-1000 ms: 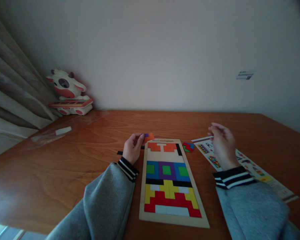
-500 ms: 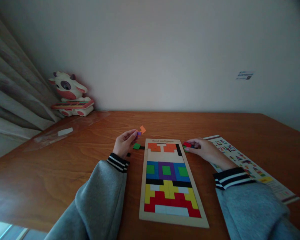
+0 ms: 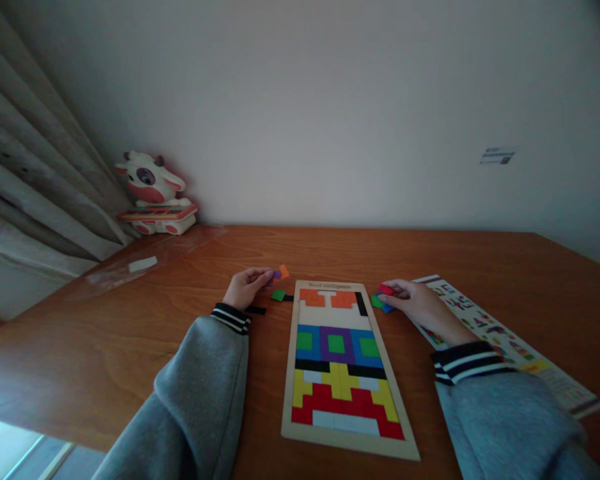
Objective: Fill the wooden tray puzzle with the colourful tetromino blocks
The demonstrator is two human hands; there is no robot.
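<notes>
The thumb and fingers of my left hand (image 3: 244, 288) are pinched on a purple puzzle piece (image 3: 277, 275) and an orange puzzle piece (image 3: 285, 271), left of the board's far end. Past the board's right edge, my right hand (image 3: 416, 301) grips a red puzzle piece (image 3: 386, 289). Under its fingers lie a green piece (image 3: 377, 301) and a blue piece (image 3: 388, 308). Between my arms is the wooden puzzle board (image 3: 350, 450), its near part filled with coloured pieces. Toward its far end are orange pieces (image 3: 343, 300), a black piece (image 3: 361, 303) and a bare strip.
Beside my left hand lie a green piece (image 3: 279, 295), a black piece (image 3: 289, 299) and a black strip (image 3: 257, 311). A printed pattern sheet (image 3: 505, 340) is partly beneath my right arm. A cow toy keyboard (image 3: 157, 213) stands at the back left by the curtain (image 3: 45, 160).
My left hand has drawn a little left and lower with its pieces. My right hand has shifted slightly right, uncovering more of the green and blue pieces. The view has turned slightly left.
</notes>
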